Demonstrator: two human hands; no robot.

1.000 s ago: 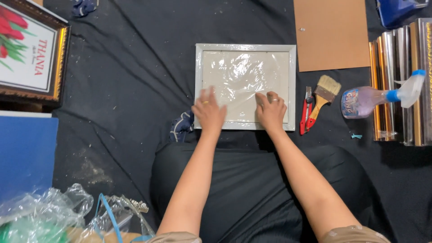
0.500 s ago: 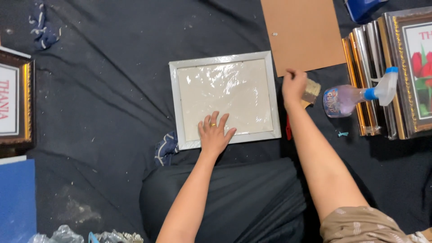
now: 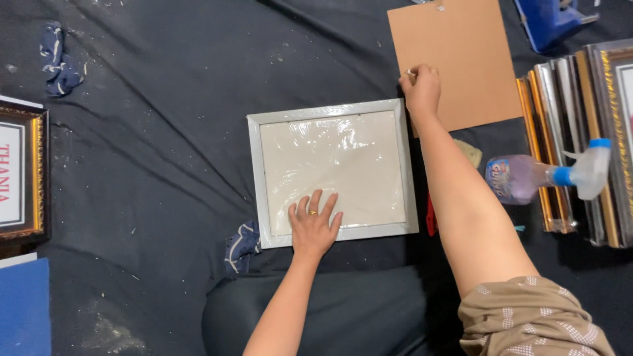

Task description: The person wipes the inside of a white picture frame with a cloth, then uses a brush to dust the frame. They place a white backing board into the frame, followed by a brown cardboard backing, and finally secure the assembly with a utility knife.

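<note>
The right hand [image 3: 422, 89] has left the brush and now pinches the brown backing board [image 3: 455, 62] at its edge. The left hand [image 3: 314, 226] stays flat, fingers apart, on the silver frame [image 3: 333, 173]

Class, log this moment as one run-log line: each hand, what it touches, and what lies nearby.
left hand: flat on grey frame | right hand: gripping brown board edge | nearby: spray bottle

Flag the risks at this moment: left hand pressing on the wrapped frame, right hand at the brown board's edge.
1. The right forearm stretches close past the spray bottle; drawing back could knock it over.
2. The left hand rests on the plastic-wrapped frame; its ring might snag or crease the film.
3. The right hand grips only the brown board by its edge, so it may slip.
</note>
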